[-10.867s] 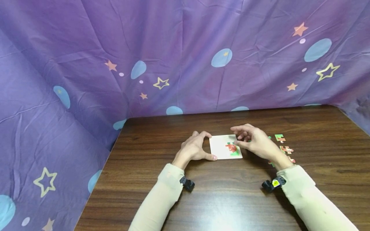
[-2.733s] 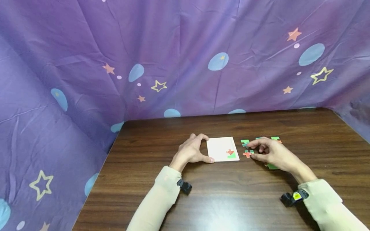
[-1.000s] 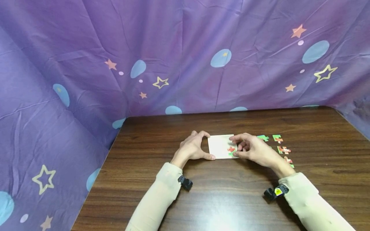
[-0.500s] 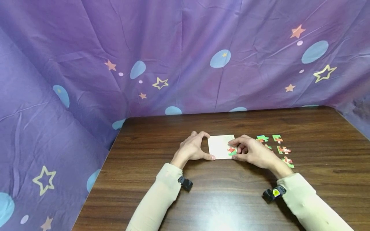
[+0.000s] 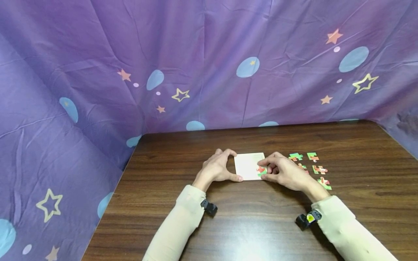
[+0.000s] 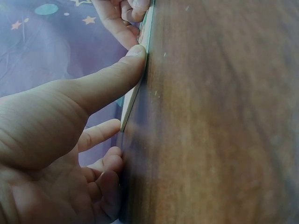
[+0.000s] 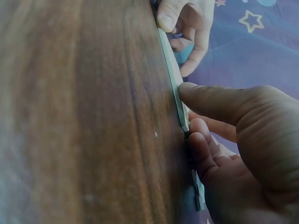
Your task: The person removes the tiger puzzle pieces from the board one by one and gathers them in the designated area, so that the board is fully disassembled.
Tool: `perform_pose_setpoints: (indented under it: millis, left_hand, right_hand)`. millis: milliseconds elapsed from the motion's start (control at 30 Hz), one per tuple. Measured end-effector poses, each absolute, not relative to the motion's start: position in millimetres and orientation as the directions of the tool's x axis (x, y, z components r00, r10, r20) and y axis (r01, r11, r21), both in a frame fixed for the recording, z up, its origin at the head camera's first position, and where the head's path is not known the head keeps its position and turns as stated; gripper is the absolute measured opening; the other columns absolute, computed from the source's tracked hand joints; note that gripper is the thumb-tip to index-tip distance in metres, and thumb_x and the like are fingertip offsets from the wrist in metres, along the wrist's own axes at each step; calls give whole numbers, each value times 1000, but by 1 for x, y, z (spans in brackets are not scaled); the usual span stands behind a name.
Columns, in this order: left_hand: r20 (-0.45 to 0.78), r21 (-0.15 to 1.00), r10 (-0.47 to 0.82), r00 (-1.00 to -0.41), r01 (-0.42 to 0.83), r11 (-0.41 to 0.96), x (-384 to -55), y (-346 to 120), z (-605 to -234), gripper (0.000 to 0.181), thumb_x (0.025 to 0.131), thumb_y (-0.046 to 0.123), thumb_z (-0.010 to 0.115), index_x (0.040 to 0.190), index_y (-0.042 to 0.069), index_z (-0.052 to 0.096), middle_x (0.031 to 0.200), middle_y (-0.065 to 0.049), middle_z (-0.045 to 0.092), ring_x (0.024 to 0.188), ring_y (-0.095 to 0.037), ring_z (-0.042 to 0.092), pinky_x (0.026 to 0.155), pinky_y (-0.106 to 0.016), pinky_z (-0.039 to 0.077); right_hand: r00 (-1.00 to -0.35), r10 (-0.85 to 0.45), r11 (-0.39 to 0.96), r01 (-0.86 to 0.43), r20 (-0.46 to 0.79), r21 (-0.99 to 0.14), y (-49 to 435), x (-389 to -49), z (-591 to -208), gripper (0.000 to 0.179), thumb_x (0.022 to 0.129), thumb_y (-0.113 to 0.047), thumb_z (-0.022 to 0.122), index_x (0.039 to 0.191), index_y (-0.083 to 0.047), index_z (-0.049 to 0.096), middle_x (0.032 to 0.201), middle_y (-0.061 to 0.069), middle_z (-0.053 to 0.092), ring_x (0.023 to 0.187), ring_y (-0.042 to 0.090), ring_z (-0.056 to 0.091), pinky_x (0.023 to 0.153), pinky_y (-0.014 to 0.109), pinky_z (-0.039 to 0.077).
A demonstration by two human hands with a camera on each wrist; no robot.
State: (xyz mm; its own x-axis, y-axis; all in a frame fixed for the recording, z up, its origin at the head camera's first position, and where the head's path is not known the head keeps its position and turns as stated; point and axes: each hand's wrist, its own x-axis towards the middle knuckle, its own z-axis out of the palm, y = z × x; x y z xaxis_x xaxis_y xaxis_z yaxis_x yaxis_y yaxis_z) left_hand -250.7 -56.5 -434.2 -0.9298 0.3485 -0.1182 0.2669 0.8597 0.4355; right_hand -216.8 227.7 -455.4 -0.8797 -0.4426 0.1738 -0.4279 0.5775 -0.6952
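A square white puzzle board lies on the table between the hands. My left hand grips it by its left side, thumb at the near edge and index finger at the far corner. Red and green jigsaw pieces sit in the board's lower right corner. Over them, my right hand pinches at the board's right side, index finger on the far side and thumb at the near corner. Its fingers partly cover the pieces. The right wrist view shows the right thumb against the board's thin edge.
Several loose jigsaw pieces lie right of the right hand, among them a green and red one, a corner-like one and a red and white one. The wooden table ends at a purple star-patterned cloth.
Since 2.7 seconds ago my right hand has moved left from the loose pieces to the board's right side. In the last second it has lowered slightly there. The left hand keeps its grip.
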Motion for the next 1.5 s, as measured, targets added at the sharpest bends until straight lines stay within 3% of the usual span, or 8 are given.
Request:
perform_pose_setpoints:
  millis: [500,900,1500]
  left_hand:
    - [-113,439,347,-931,266,858,-250,-56,-433,94,78,58,101,157,34,55,143,-6,57,130,-26,65,104,-50,55]
    - [-111,443,348,-931,267,856,-247,-55,-431,93,78,58,101,156,34,55,143,-6,57,130,-26,65,105,-50,54]
    - [-122,443,341,-932,257,859,-248,-54,-432,94,77,58,101,156,34,55,145,-6,56,132,-28,64,105,-52,53]
  right_hand:
    - [-886,-428,586,-423,180,-691,225,-216,-454,31,94,-11,92,121,-8,77,110,9,62,91,13,64,78,23,58]
    - [-888,-413,555,-420,200,-718,223,-217,-454,37,86,-7,96,116,-8,75,87,-2,67,76,8,60,66,24,50]
    - [-882,-435,557,-422,183,-715,226,-216,-453,39,90,-5,92,127,-3,77,102,2,69,83,8,63,69,24,52]
